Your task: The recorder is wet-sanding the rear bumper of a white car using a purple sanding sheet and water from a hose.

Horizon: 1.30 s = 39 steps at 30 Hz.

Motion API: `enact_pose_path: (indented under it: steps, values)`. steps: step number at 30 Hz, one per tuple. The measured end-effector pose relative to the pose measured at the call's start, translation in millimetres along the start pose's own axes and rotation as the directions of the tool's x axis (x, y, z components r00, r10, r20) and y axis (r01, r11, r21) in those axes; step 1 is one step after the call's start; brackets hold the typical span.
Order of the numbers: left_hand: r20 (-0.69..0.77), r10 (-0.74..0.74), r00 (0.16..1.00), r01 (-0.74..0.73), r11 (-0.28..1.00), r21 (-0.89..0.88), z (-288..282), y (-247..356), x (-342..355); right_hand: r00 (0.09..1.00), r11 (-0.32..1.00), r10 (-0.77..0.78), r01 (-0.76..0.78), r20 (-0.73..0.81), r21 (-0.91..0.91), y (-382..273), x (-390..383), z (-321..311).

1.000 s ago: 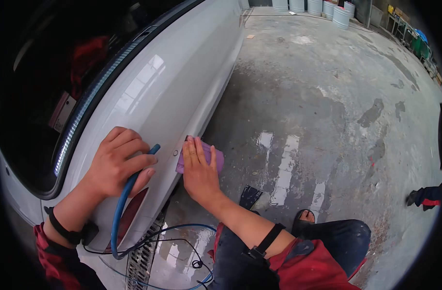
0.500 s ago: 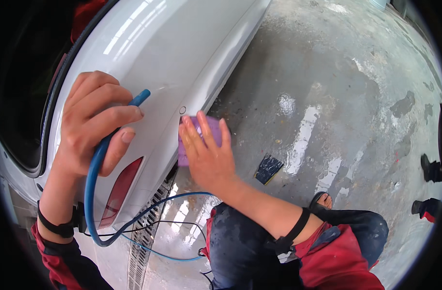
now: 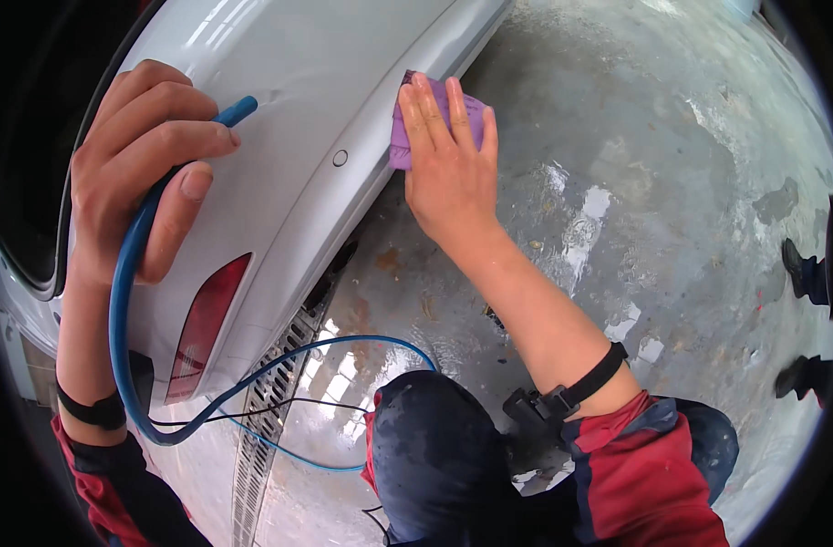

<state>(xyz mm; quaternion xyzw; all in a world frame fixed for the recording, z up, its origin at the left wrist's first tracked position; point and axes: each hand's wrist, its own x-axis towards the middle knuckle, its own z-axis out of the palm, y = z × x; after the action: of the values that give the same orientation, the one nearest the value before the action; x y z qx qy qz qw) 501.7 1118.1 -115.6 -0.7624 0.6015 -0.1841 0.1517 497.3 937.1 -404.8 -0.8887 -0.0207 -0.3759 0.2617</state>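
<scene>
My left hand (image 3: pixel 143 173) is closed around a blue hose (image 3: pixel 126 283), its short end (image 3: pixel 236 111) sticking out past my fingers above the white car body (image 3: pixel 275 118). The hose loops down below my hand. My right hand (image 3: pixel 448 173) presses a purple pad (image 3: pixel 471 114) flat against the bumper's outer edge, its fingers stretched over the pad. A small round cap (image 3: pixel 340 158) in the bumper lies left of it, and a red reflector (image 3: pixel 206 328) sits lower down between my hands.
A drain grate (image 3: pixel 257 483) runs along the wet concrete floor (image 3: pixel 672 228) below the car. Hose and thin cable cross beside my bent knee (image 3: pixel 434 428). Dark-shod feet (image 3: pixel 804 273) of someone else show at the right edge. A dark window (image 3: pixel 29 182) curves at the left.
My right hand has slid up and rightward along the bumper edge with the purple pad. My left hand has risen and moved left with the hose. The view has tilted further down.
</scene>
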Motion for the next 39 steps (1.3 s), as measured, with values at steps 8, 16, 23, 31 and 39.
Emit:
enact_pose_path:
  steps: [8,16,23,31,39]
  values:
    - [-0.041,-0.003,0.999,0.0,0.998,-0.058,3.1,-3.0,-4.4,0.961,0.932,0.208,-0.251,0.181,0.261,30.5,-17.2,-1.8]
    - [-0.041,0.008,0.999,-0.009,1.0,-0.007,0.8,-4.1,-3.4,0.97,0.974,0.03,-0.082,0.243,0.209,-26.7,-35.7,1.2]
    - [0.036,-0.06,0.998,0.058,0.997,0.049,-3.4,2.4,0.3,0.938,0.83,0.054,-0.232,0.342,0.507,-49.1,-106.4,15.4]
    - [0.013,-0.167,0.986,0.167,0.985,-0.034,-14.6,7.5,29.9,0.607,-0.015,0.747,-0.39,0.269,0.921,-51.6,-36.1,17.7]
    - [0.211,-0.1,0.972,0.115,0.992,-0.057,-16.1,9.2,69.6,0.757,0.301,0.606,-0.503,0.245,0.81,-146.7,-10.3,-20.9]
